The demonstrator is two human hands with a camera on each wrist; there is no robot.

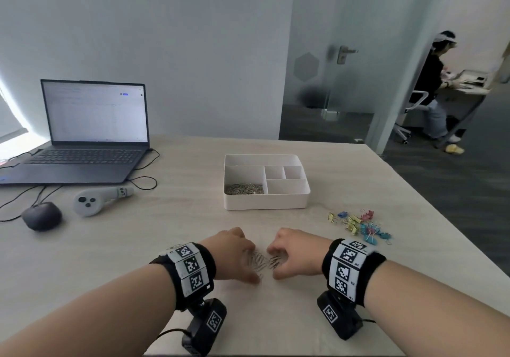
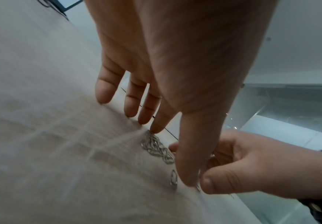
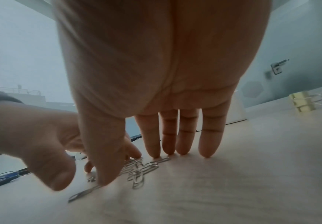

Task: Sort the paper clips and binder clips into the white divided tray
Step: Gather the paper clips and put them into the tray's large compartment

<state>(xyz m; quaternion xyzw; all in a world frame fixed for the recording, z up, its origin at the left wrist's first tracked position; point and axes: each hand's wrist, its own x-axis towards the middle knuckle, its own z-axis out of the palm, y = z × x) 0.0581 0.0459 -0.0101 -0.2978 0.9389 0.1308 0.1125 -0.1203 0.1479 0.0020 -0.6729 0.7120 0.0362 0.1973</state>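
A small heap of silver paper clips (image 1: 263,261) lies on the table near the front edge, between my two hands. My left hand (image 1: 231,254) has its straight fingers (image 2: 133,103) and thumb tip on the table at the heap's (image 2: 156,146) left side. My right hand (image 1: 295,254) stands fingertips (image 3: 152,144) down on the heap's (image 3: 139,169) right side, its thumb pressing one clip. The white divided tray (image 1: 266,202) sits beyond, with several paper clips (image 1: 244,188) in its large left compartment. Coloured binder clips (image 1: 358,225) lie to the right of the tray.
An open laptop (image 1: 93,136), a dark mouse (image 1: 41,216), a grey controller (image 1: 99,199) and cables occupy the left of the table. A blue pen (image 3: 1,180) lies left of the hands. A person (image 1: 433,89) sits behind glass at back right.
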